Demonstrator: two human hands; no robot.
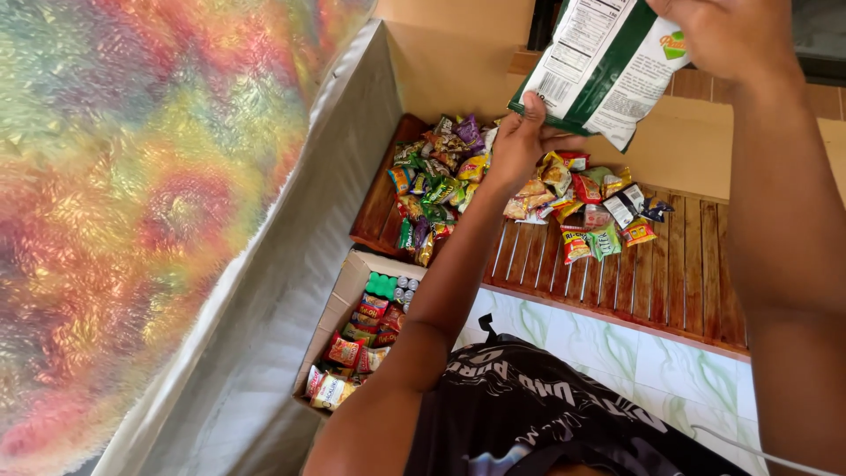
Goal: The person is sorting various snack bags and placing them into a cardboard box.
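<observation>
1. The person holds a green-and-white snack bag up in front of them with both hands. The left hand pinches its lower corner, fingers closed on the edge. The right hand grips the top right corner, closed over it.

2. The bag hangs in the air between the two grips, its printed back facing the camera. It is well above the wooden slatted table and touches nothing else.

3. Below the left hand lies a spread of small snack packets, heaped at the left end of the table. A second loose group of packets lies below the bag, nearer the right hand.

4. Further down, below the left forearm, an open cardboard box sits on the floor against a grey mattress side. It holds more small packets and a green block with some small cans beside it.

5. As a judgement: sorting or packing looks partway through. Some packets are already in the box, and it still has room. Most lie loose on the table, and the large bag in hand is not yet set anywhere.

6. A rainbow fuzzy blanket covers the bed on the far left.
</observation>
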